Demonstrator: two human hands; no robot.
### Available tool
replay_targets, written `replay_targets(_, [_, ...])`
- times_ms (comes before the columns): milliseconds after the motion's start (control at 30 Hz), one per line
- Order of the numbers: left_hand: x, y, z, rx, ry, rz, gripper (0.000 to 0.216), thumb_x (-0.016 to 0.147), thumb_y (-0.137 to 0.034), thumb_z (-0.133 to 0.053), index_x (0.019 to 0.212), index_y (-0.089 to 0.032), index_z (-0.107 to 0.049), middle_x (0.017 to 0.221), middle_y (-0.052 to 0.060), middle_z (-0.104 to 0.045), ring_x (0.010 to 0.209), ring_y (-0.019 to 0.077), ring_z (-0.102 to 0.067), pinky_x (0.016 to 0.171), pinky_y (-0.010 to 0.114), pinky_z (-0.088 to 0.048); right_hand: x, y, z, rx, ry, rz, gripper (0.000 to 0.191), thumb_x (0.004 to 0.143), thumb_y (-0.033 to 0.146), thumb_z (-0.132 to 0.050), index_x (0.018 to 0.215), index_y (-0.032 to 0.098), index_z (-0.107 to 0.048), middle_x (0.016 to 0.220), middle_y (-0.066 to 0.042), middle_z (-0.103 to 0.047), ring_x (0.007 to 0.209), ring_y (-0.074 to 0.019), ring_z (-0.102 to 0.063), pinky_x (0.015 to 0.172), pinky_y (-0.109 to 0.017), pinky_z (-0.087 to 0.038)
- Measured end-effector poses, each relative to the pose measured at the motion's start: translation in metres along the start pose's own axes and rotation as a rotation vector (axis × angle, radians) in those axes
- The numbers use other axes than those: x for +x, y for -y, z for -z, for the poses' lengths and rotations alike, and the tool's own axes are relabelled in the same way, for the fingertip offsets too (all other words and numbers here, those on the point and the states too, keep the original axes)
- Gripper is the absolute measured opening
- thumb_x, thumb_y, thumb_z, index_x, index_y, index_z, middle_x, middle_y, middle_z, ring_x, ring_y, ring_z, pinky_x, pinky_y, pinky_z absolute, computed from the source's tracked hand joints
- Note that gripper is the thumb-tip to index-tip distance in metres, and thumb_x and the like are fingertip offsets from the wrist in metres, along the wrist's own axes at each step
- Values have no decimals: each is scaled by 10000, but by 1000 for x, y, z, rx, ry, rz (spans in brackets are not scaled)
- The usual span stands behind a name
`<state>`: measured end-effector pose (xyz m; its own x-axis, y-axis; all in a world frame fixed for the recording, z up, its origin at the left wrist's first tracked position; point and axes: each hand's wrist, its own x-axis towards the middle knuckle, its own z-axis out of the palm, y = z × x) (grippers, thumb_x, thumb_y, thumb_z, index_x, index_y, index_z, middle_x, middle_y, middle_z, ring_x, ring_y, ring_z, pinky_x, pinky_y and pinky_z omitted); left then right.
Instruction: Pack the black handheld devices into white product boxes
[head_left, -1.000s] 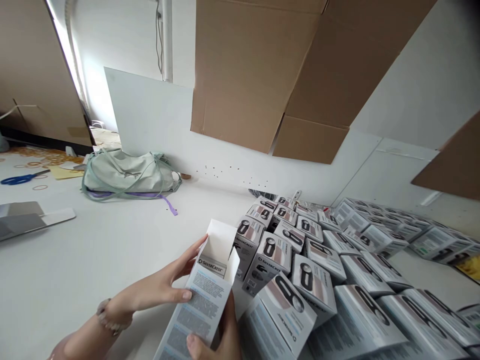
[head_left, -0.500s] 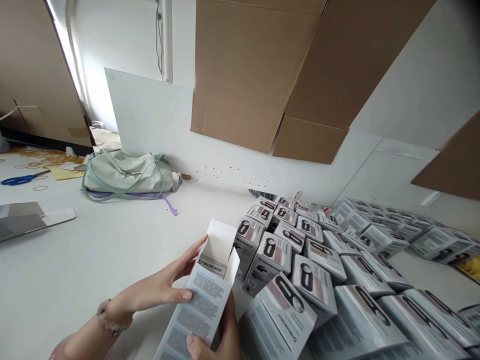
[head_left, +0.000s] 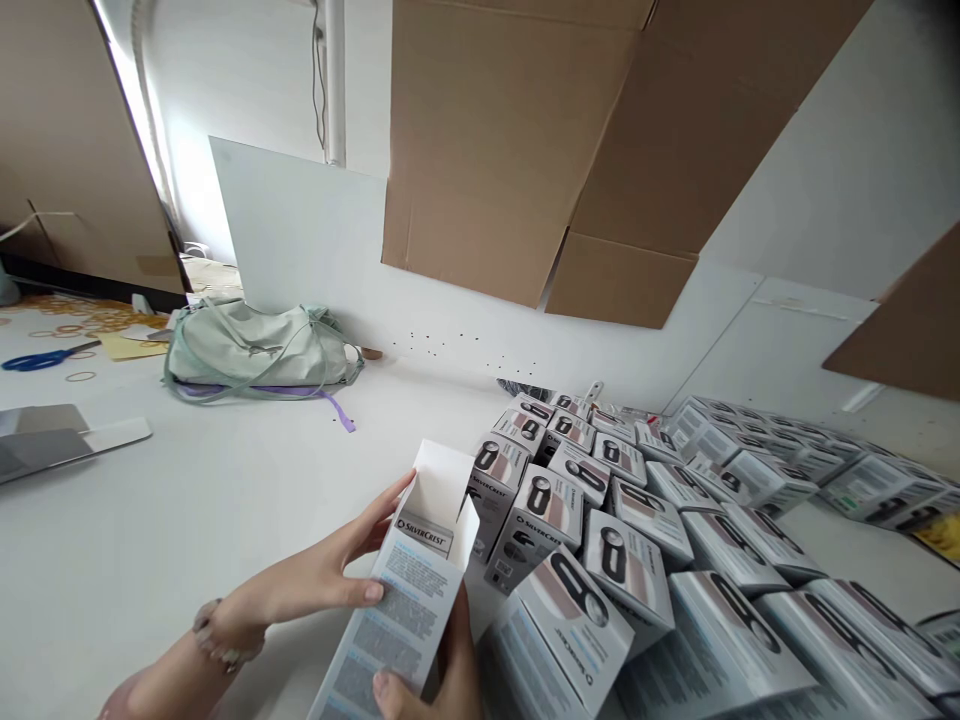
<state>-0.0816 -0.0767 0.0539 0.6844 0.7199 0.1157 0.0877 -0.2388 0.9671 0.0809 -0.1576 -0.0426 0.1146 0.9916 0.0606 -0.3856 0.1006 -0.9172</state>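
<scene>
Between my hands is a printed cardboard box (head_left: 409, 610), tilted, its end flaps raised and its top end uncovered. A grey SilverCrest panel shows inside the opening. My left hand (head_left: 341, 565) grips the box's left edge, thumb on the printed face and fingers behind the white flap. A beaded bracelet (head_left: 227, 636) is on that wrist. My right hand (head_left: 442, 670) wraps the lower right side, thumb on the front; its other fingers are mostly hidden behind the box. Right beside it stand closed boxes of the same brand, the nearest box (head_left: 562, 630) almost touching my right hand.
Rows of closed boxes (head_left: 645, 510) fill the right side of the white table (head_left: 247, 500). A pale green bag (head_left: 259, 345) lies at the back left, near blue scissors (head_left: 45, 358), rubber bands (head_left: 79, 325) and an unfolded carton (head_left: 67, 440). Cardboard sheets (head_left: 517, 140) hang on the wall.
</scene>
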Motion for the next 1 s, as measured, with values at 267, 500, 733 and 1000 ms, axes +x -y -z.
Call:
replay_targets(267, [-1, 1, 1, -9, 7, 4, 1032, 767, -703, -621, 1552, -380, -35, 1662, -55, 20, 1490, 396, -39, 1207, 465, -188, 0, 0, -1, 37, 9, 33, 943, 554, 180, -745, 1417, 174, -366, 1245, -154, -682, 1133, -332, -651, 861, -382, -585])
replay_targets(500, [0, 3, 0, -23, 4, 11, 1074, 752, -722, -618, 1558, -349, -13, 1664, 7, 16, 1488, 405, -58, 1198, 505, -192, 0, -2, 1, 19, 1, 30, 980, 551, 187, -773, 1438, 170, -357, 1224, -153, -694, 1107, -336, -664, 859, -394, -583])
replay_targets(733, [0, 2, 0, -48, -1, 15, 1087, 739, -717, -638, 1558, -349, -26, 1663, 20, 35, 1495, 390, -25, 1202, 530, -143, 0, 1, -2, 63, 22, 30, 951, 569, 209, -744, 1431, 173, -343, 1252, -157, -678, 1122, -330, -659, 852, -385, -591])
replay_targets(1000, [0, 3, 0, -18, -1, 3, 1073, 752, -729, -607, 1558, -346, -12, 1662, 31, 50, 1492, 405, -36, 1196, 552, -150, 1, -2, 1, 40, 19, 38, 964, 566, 184, -759, 1439, 180, -350, 1247, -150, -683, 1128, -329, -657, 853, -377, -591])
